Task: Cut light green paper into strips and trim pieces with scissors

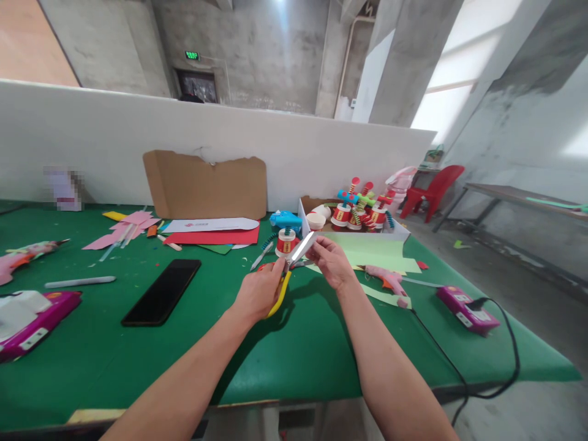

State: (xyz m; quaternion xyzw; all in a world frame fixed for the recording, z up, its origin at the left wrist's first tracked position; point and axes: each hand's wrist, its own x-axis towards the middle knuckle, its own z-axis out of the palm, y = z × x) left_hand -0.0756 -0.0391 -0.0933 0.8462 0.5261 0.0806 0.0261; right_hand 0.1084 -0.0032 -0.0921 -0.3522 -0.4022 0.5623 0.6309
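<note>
My left hand is closed around a pair of scissors with yellow handles, its metal blades pointing up and to the right. By the blade tips, my right hand has its fingers pinched together. Whatever is between those fingers is too small to make out. Just behind the scissors stands a red and white paper cup with a dark green coil on top. A pen-like grey tool lies to the left of this cup.
Behind my right hand, a white box holds several decorated cups. A pink glue gun lies to the right, its cord near a purple power strip. To the left are a black phone and pink paper. Cardboard leans at the back.
</note>
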